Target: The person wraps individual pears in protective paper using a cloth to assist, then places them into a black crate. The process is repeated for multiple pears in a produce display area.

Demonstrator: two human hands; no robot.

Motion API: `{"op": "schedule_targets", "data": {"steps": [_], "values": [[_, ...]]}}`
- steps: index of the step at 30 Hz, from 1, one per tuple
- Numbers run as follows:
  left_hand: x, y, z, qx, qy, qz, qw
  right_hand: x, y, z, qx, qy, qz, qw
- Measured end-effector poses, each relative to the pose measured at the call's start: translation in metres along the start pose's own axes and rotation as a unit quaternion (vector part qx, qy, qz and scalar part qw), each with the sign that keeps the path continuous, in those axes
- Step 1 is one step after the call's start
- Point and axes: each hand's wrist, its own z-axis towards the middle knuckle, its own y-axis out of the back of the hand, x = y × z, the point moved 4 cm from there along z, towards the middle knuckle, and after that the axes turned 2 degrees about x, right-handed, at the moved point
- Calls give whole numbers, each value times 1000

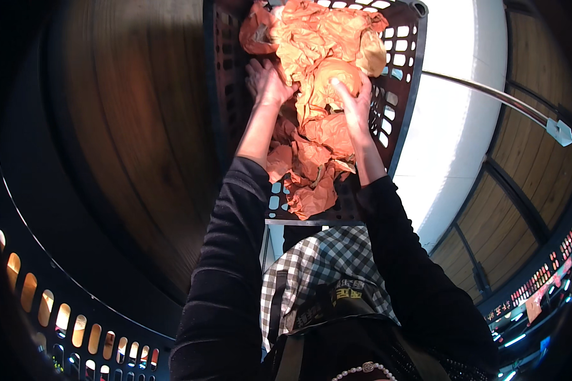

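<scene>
Crumpled orange paper (pixel 314 33) fills much of a dark plastic basket with slotted walls (pixel 407 95). My right hand (pixel 357 100) grips a rounded, paper-wrapped bundle (pixel 338 74), thumb on top and fingers around its right side; what the paper covers cannot be seen. My left hand (pixel 269 85) is inside the basket by the left wall, fingers spread, its thumb against the edge of the paper. Whether it holds anything is unclear. More crumpled paper (pixel 314 152) lies between my forearms, towards the near wall.
Wooden panelling (pixel 138 119) runs along the left, with a slotted dark surface (pixel 76 328) at lower left. On the right are a white surface (pixel 448 143), a metal rod (pixel 495 95) and wood panels (pixel 495 224). A checked apron (pixel 324 252) is just below the basket.
</scene>
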Motion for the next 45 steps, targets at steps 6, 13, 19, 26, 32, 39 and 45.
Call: {"op": "schedule_targets", "data": {"steps": [6,13,19,26,32,39,45], "values": [[2,-20,-9,-7,-10,5,1000,-36,19,6,-103,-234,131,958],[-1,-39,-43,159,-20,-39,986,-53,22,20,-51,-198,210,956],[46,-60,-25,74,66,-292,951,-59,22,15,-56,-256,245,933],[60,-84,-37,105,172,-646,736,-98,50,12,-67,-272,313,907],[70,-108,-24,87,186,-830,518,-110,53,15,52,-247,321,913],[45,-97,-15,207,127,-844,479,-102,57,15,72,-281,328,899],[30,-71,-19,318,106,-825,456,-82,43,5,75,-298,371,876]]}}
